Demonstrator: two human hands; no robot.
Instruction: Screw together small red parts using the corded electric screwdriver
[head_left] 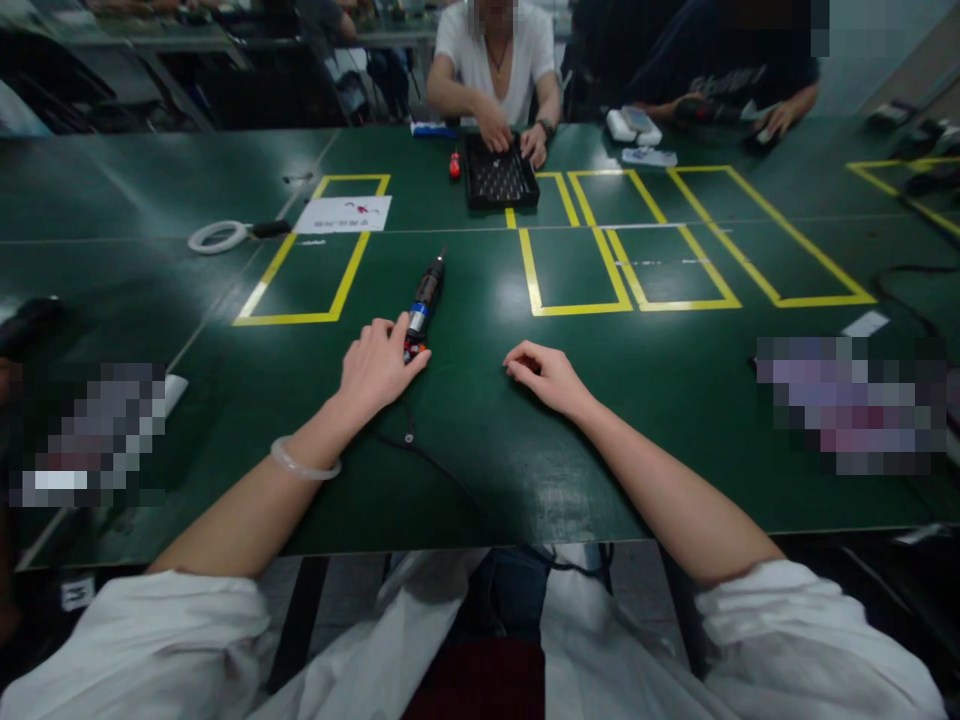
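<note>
An electric screwdriver (424, 298) lies on the green table (465, 430), its tip pointing away from me and its black cable (450, 480) trailing back over the near edge. My left hand (379, 365) rests on the screwdriver's near end, fingers curled over it. My right hand (541, 375) lies on the table a little to the right, fingers loosely curled, with nothing visible in it. A pale bangle (304, 462) sits on my left wrist.
Yellow tape rectangles (570, 270) mark the table. A black tray (499, 180) lies in front of a person across the table, whose hands are on it. A white ring (217, 237), a paper sheet (345, 213) and a small red tool (454, 165) lie further off.
</note>
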